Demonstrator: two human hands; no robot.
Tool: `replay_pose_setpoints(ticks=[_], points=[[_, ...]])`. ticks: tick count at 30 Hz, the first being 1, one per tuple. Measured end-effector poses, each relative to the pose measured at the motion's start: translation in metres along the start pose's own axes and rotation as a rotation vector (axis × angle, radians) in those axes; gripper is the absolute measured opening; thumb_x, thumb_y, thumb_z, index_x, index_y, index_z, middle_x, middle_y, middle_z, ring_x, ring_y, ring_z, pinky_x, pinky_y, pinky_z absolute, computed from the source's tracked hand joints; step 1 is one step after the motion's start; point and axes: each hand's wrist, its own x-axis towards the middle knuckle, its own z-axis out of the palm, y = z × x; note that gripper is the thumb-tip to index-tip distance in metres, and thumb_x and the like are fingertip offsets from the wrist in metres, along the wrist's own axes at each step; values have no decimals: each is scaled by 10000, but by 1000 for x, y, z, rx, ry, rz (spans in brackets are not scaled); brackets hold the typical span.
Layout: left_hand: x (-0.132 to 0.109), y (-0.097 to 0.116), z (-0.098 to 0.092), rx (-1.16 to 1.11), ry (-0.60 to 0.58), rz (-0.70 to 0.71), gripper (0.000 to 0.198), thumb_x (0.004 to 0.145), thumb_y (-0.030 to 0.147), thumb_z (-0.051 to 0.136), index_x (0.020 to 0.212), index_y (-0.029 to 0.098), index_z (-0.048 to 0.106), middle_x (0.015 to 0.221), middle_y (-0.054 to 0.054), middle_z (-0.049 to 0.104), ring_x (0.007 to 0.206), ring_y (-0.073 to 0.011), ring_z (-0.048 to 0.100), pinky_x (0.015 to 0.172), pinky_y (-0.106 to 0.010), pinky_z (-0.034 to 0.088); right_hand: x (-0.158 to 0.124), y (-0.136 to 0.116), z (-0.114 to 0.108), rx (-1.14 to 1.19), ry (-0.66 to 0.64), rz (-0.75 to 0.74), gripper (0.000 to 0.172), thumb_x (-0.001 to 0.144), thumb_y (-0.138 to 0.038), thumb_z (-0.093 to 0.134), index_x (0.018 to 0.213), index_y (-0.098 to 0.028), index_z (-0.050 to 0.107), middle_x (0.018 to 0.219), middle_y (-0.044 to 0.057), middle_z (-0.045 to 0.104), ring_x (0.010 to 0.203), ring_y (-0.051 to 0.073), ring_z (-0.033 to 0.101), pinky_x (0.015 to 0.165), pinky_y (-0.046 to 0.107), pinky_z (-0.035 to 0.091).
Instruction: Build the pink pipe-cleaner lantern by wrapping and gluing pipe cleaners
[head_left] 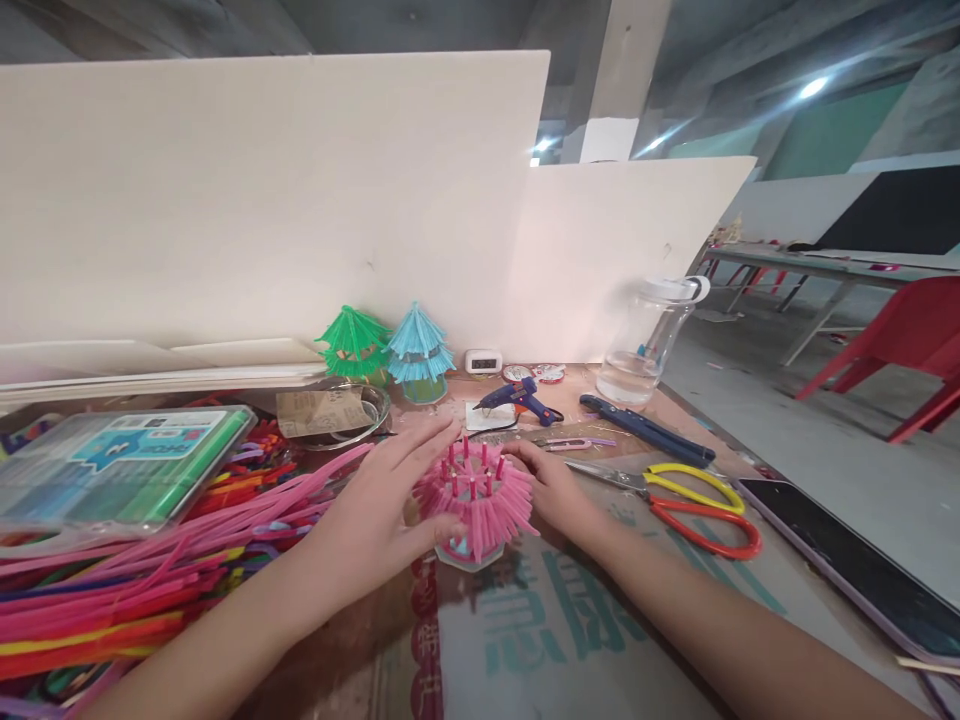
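A pink pipe-cleaner pagoda piece (pixel 475 497) stands on a cardboard sheet (pixel 555 620) in the middle of the table. My left hand (pixel 379 505) cups its left side, fingers spread and thumb under its fringe. My right hand (pixel 551 487) touches its right side with fingers curled against the fringe. Short pink stubs stick up from its top. Two finished pagodas, one green (pixel 351 343) and one blue (pixel 418 350), stand at the back by the white board.
A heap of coloured pipe cleaners (pixel 127 580) and a clear plastic box (pixel 112 465) lie at left. A glue gun (pixel 517 398), scissors (pixel 686 500), a blue cutter (pixel 649 430), a water jar (pixel 649 340) and a tablet (pixel 862 570) sit at right. A red chair (pixel 900 350) stands beyond.
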Motion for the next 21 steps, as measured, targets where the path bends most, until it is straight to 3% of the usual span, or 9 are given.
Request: replay_pose_setpoints(ticks=[4,7,12,21], points=[[1,-1,3,28,-16,78,574,925,453,537,1439,227,420,1511,-98,434,1397,-267,383,1160,-494,308,-1,2,0,10,-54,-16,227,808,-218,523,987,-174,654,982,85,735,902,224,662,808,343,490],[1,1,3,64,5,89,600,936,440,521,1466,204,373,1521,-122,411,1401,-268,376,1150,-501,323,-1,4,-1,6,-70,-31,243,783,-184,542,994,-182,662,1010,81,741,912,229,668,824,356,489],[0,5,1,117,-31,131,512,937,385,535,1430,295,433,1549,-92,368,1425,-302,327,1124,-559,334,0,7,0,0,-79,-52,250,781,-181,557,1005,-180,667,1027,90,743,924,236,672,834,368,492],[0,7,-4,102,-19,122,533,924,386,547,1424,234,442,1508,-110,435,1403,-280,368,1135,-518,339,0,4,1,-14,-100,-69,293,761,-162,567,1033,-172,676,1064,102,738,939,241,669,845,375,490]])
